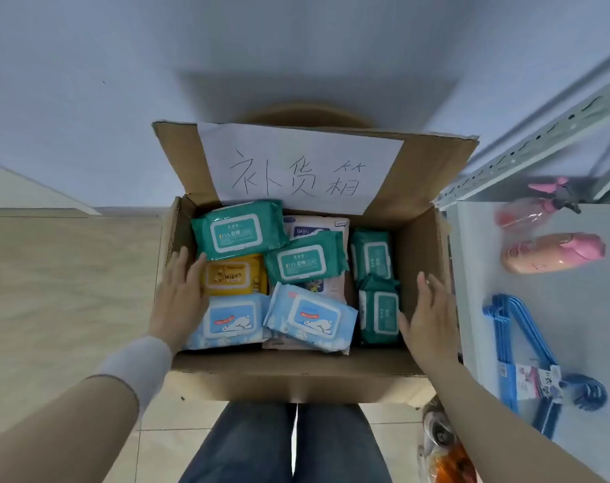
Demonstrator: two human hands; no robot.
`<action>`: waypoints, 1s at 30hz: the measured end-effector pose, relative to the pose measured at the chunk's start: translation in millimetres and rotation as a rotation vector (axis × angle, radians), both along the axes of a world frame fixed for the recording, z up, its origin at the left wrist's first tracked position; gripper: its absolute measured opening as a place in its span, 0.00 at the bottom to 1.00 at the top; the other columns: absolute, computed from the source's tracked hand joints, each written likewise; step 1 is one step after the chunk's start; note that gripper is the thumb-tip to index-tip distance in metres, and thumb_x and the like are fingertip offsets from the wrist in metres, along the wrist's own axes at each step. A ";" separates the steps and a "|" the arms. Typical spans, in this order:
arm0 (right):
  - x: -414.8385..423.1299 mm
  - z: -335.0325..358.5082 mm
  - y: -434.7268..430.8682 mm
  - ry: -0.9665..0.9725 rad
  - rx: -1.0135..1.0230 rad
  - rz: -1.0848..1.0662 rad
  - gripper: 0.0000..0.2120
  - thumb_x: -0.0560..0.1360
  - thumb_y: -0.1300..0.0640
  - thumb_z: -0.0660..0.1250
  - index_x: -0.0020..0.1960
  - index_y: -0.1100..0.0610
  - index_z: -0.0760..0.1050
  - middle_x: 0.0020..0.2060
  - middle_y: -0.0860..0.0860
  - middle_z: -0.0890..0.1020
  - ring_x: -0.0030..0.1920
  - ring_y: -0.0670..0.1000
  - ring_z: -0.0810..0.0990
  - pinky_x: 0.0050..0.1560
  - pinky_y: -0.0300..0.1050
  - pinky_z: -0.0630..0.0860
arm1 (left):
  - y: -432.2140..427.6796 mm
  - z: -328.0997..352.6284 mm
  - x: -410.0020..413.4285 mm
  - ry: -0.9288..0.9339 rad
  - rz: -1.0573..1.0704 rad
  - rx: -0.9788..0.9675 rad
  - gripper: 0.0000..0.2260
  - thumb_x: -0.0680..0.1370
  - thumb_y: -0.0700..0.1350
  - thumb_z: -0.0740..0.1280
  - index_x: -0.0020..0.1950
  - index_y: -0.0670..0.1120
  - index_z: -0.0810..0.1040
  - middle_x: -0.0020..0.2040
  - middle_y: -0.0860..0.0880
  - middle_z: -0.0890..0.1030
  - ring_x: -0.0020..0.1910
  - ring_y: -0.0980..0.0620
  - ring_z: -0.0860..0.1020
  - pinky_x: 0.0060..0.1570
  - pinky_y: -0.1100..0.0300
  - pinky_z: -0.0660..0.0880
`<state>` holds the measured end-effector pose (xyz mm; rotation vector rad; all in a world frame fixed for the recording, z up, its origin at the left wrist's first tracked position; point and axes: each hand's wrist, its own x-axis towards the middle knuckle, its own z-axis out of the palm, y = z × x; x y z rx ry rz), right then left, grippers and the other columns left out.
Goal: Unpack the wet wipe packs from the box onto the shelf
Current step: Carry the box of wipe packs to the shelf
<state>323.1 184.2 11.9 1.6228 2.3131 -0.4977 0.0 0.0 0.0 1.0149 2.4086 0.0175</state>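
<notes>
Cardboard box (296, 381): open, in front of the person's jeans-clad legs (289, 444). Its rear flap stands up and bears a white paper sign (296, 165) with handwritten characters.

Contents, all lid-side up:
- Teal wipe pack (239, 228), rear left of the box, long axis left to right, slightly tilted.
- Second teal pack (305, 261), box centre, long axis left to right, overlapping a pale "BABY" pack (314, 226).
- Two teal packs (371, 254) and (380, 313), in a row near the box's right wall, long axes running front to rear.
- Yellow "Wipes" pack (232, 275), left of centre, long axis left to right.
- Two light-blue polar-bear packs, front of the box: one (226, 320) lying left to right, the other (312, 317) skewed, its right end nearer the front wall.

Left hand (179, 294): fingers straight, lying flat at the box's left wall, its fingertips at the rear-left teal pack; grips nothing.
Right hand (430, 318): fingers straight and together, inside the box near its right wall; holds nothing.

White shelf (477, 308), right of the box: carries a pink flask (554, 252), a pink spray bottle (537, 207) and blue hangers (526, 350). No wipe pack lies on it.
</notes>
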 end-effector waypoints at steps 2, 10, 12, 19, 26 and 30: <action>5.8 -8.3 24.7 0.099 0.094 -0.245 0.40 0.71 0.56 0.71 0.75 0.61 0.53 0.71 0.62 0.62 0.70 0.63 0.60 0.68 0.58 0.62 | 1.1 -8.8 -14.5 -0.021 0.309 0.094 0.37 0.74 0.39 0.69 0.77 0.41 0.52 0.75 0.37 0.57 0.74 0.37 0.56 0.70 0.43 0.59; 21.4 -54.6 86.4 0.000 -0.236 -0.433 0.22 0.79 0.47 0.58 0.59 0.64 0.75 0.50 0.62 0.82 0.51 0.63 0.79 0.48 0.48 0.73 | 4.5 -42.4 -55.5 -0.192 0.629 -0.152 0.18 0.79 0.50 0.62 0.57 0.35 0.77 0.44 0.35 0.78 0.46 0.37 0.75 0.42 0.54 0.67; 19.5 -60.2 91.5 -0.068 -0.206 -0.405 0.24 0.79 0.45 0.57 0.51 0.66 0.76 0.43 0.62 0.81 0.48 0.63 0.79 0.43 0.47 0.71 | 7.0 -46.2 -61.2 -0.155 0.568 -0.194 0.20 0.79 0.49 0.61 0.52 0.31 0.78 0.39 0.36 0.77 0.43 0.36 0.75 0.41 0.54 0.66; 16.4 -55.9 96.0 -0.090 -0.258 -0.397 0.25 0.78 0.46 0.59 0.28 0.60 0.66 0.25 0.54 0.70 0.29 0.53 0.73 0.30 0.42 0.64 | 9.4 -46.4 -64.6 -0.121 0.419 -0.253 0.16 0.80 0.47 0.60 0.39 0.36 0.74 0.35 0.39 0.74 0.44 0.36 0.76 0.41 0.55 0.65; 36.1 -33.4 33.9 -0.066 -0.212 -0.467 0.23 0.78 0.47 0.59 0.32 0.62 0.68 0.32 0.58 0.76 0.47 0.64 0.79 0.43 0.49 0.71 | 2.6 -35.4 -68.2 -0.119 0.229 -0.271 0.17 0.80 0.46 0.61 0.36 0.35 0.74 0.34 0.39 0.76 0.39 0.40 0.73 0.39 0.54 0.66; 77.0 -25.6 -30.7 -0.033 -0.243 -0.642 0.22 0.77 0.48 0.61 0.29 0.54 0.60 0.25 0.52 0.68 0.35 0.58 0.74 0.37 0.46 0.67 | 3.2 -24.4 -69.3 -0.125 0.049 -0.271 0.17 0.80 0.46 0.61 0.45 0.32 0.78 0.41 0.34 0.81 0.45 0.35 0.78 0.43 0.52 0.72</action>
